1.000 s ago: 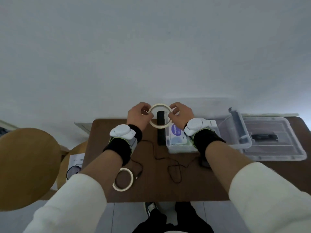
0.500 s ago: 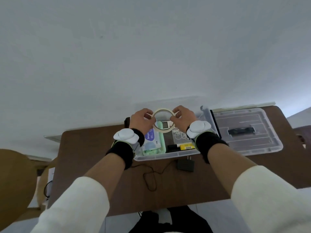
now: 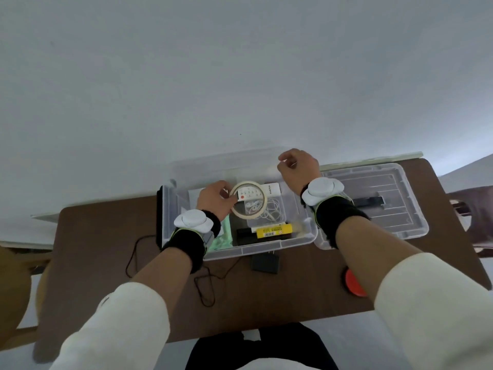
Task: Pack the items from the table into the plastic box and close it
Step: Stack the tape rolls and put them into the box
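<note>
the left hand (image 3: pixel 216 200) pinches the near-left edge of a tape roll (image 3: pixel 248 200), a thin cream ring, and holds it over the middle of the open plastic box (image 3: pixel 266 245). the right hand (image 3: pixel 298 166) holds nothing; its fingers are loosely curled above the box's far right corner. both wrists wear black bands with white pods.

the box is clear, shallow and rectangular, sitting on a brown table (image 3: pixel 106 236). inside it are a white remote (image 3: pixel 257 193) (seen partly through the ring), a tangle of white cable (image 3: pixel 269 209), a yellow tube (image 3: pixel 274 231) and a green pack (image 3: pixel 221 236) mostly hidden under the left wrist. the clear lid (image 3: pixel 394 198) lies flat just right of the box.

still on the table, outside the box: a black adapter (image 3: pixel 265 263) touching the near wall, its thin black cord (image 3: pixel 170 263) looping leftward, and an orange-red object (image 3: pixel 353 283) partly behind the right arm.

likely risks: the ring may land propped on the remote and stand proud, blocking the lid; the loose cord may trail over the rim and stop the lid seating
</note>
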`<state>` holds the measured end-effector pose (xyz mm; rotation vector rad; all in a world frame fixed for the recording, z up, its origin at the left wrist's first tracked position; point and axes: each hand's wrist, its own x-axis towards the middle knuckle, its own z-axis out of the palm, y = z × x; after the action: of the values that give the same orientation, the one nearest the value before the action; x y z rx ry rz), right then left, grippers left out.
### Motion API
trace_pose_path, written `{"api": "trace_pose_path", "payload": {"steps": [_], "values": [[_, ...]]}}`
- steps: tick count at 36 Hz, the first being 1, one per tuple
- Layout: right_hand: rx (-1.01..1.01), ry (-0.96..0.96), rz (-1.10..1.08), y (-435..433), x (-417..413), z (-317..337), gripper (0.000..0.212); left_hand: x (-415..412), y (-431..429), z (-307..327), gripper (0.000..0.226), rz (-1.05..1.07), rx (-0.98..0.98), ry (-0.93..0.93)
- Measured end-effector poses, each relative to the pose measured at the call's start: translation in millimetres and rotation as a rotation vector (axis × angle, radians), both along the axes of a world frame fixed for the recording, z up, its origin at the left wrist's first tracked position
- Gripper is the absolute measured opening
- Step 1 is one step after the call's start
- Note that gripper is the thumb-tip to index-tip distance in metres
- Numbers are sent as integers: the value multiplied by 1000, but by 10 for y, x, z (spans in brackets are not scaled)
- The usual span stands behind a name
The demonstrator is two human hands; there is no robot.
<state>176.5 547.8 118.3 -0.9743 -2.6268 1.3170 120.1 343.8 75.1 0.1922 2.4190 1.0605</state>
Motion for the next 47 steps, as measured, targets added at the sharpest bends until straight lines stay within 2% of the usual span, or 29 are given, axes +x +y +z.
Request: {"api": "trace_pose_path", "payload": {"steps": [13,21,36,47], "values": [[121,19,19,263,-14,-147,22,12,258,-310,18,-82,-127,-31],[37,6,11,358,-9,-221,17,9,377,-540,20,-132,-264,-25],[-84,-2,98,446,-33,-256,15,21,632,-671,30,-198,-303,-108],[-60,-2,91,399,-40,-250,14,39,615,-646,27,-192,-287,-129]]}}
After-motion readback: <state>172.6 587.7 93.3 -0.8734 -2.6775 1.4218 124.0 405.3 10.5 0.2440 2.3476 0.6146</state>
